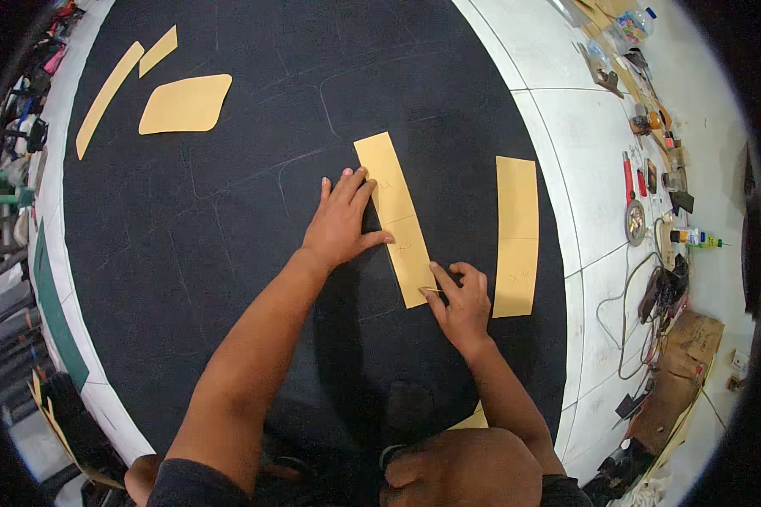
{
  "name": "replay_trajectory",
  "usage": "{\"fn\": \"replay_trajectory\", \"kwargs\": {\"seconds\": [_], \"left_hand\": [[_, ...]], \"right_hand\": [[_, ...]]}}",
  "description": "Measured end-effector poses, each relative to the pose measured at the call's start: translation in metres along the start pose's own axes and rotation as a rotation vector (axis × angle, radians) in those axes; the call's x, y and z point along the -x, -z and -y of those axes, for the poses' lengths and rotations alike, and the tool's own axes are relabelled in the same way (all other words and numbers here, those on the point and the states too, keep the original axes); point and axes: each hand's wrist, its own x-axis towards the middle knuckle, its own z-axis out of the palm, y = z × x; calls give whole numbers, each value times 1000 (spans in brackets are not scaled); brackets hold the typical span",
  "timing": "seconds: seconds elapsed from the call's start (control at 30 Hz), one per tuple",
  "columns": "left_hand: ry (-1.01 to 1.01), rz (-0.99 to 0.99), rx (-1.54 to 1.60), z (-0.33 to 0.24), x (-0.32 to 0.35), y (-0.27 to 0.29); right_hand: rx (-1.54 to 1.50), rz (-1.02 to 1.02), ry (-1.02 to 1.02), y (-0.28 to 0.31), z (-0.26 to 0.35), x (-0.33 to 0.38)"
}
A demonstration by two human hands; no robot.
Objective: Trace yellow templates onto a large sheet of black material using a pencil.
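Observation:
A long, narrow tan cardboard pattern piece (404,226) lies slanted on a large sheet of black fabric (254,220). My left hand (340,218) is spread beside its left edge, with thumb and fingertips touching that edge. At the lower right end of the piece, my right hand (461,302) pinches a thin yellow stick (432,290), whose tip is at the cardboard; its exact kind is too small to tell. Faint pale outlines run across the fabric around and beyond my hands. To the right lies a second long cardboard piece (516,237), apart from my right hand.
At the far left lie a rounded cardboard piece (186,105), a curved strip (108,100) and a small slanted piece (158,51). White floor tiles (558,127) border the fabric. Tools, a metal dish (635,221), cables and a brown cardboard box (685,359) line the right side.

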Motion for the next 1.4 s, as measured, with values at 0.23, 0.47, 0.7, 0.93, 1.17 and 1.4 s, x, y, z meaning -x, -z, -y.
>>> {"fn": "replay_trajectory", "kwargs": {"seconds": [0.23, 0.47, 0.7, 0.93, 1.17, 1.4], "left_hand": [[2, 11, -20, 2, -5, 7], [9, 20, -23, 1, -3, 5], [-1, 13, -24, 3, -3, 3], [-21, -15, -24, 4, -1, 3], [-17, 8, -9, 1, 0, 6], [3, 33, -4, -1, -2, 9]], "right_hand": [[-1, 3, -5, 6, 1, -9], [-7, -7, 29, -1, -4, -2], [35, -39, 53, -4, -5, -1], [14, -52, 84, -5, -7, 1], [39, -31, 74, -2, -3, 2], [68, -61, 75, -2, 0, 0]]}}
